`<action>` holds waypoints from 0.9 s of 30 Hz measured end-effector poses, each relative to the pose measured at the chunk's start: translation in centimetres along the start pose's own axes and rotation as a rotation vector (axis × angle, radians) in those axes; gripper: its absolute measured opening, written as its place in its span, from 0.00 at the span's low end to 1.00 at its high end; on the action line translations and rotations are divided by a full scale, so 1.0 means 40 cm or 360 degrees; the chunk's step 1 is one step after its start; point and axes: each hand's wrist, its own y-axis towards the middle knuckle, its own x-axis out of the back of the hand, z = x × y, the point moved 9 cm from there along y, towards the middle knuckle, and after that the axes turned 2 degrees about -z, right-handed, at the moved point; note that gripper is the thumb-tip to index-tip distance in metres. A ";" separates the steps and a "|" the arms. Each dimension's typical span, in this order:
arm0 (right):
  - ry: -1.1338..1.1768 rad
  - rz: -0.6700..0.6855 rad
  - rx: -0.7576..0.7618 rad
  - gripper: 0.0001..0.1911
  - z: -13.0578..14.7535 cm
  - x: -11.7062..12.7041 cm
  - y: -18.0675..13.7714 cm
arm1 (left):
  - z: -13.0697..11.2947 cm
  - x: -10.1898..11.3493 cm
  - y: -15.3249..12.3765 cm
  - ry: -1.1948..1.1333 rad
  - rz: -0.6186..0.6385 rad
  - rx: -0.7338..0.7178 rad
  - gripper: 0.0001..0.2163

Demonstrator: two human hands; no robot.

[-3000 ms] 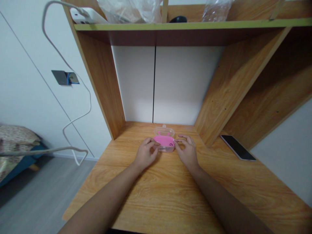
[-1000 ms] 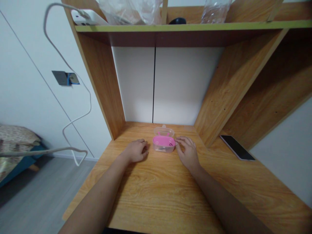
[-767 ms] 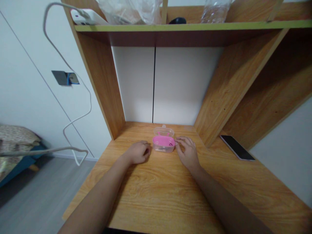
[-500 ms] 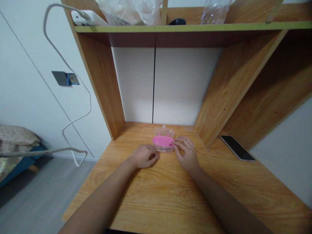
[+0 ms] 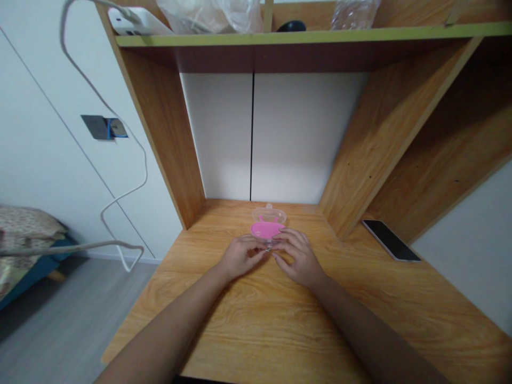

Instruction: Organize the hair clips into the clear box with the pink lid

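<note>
A small clear plastic box with a pink inner tray (image 5: 265, 229) stands on the desk in front of me, its clear lid (image 5: 269, 215) tipped back towards the wall. Just in front of the box, my left hand (image 5: 240, 257) is closed in a pinch. A tiny silvery thing (image 5: 268, 247), too small to name, shows at its fingertips. My right hand (image 5: 298, 257) is curled over the box's right front, thumb and index finger close together beside that silvery thing. Whatever sits between the right fingertips is too small to make out. The right fingers cover the tray's right end.
A phone (image 5: 391, 240) lies on the wooden desk (image 5: 256, 330) to the right. Wooden side panels (image 5: 160, 128) and a shelf (image 5: 304, 35) enclose the back. The shelf holds a power strip (image 5: 138, 22) and plastic bags (image 5: 212, 15). A white cable (image 5: 145, 165) hangs at left.
My right hand has moved left from the tray's right end to meet my left hand. My left hand has shifted slightly right, to the front of the box. The view has tilted slightly.
</note>
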 end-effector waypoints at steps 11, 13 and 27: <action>-0.0042 0.0018 0.0015 0.09 -0.010 -0.011 -0.005 | -0.012 -0.003 -0.001 -0.0081 -0.0006 -0.0033 0.03; -0.0039 0.0033 0.0011 0.08 -0.011 -0.012 -0.005 | -0.012 -0.001 0.000 -0.0077 -0.0008 -0.0030 0.04; 0.0005 -0.0087 -0.0208 0.05 -0.033 0.018 0.003 | 0.017 0.031 -0.002 0.0157 -0.0144 0.0018 0.07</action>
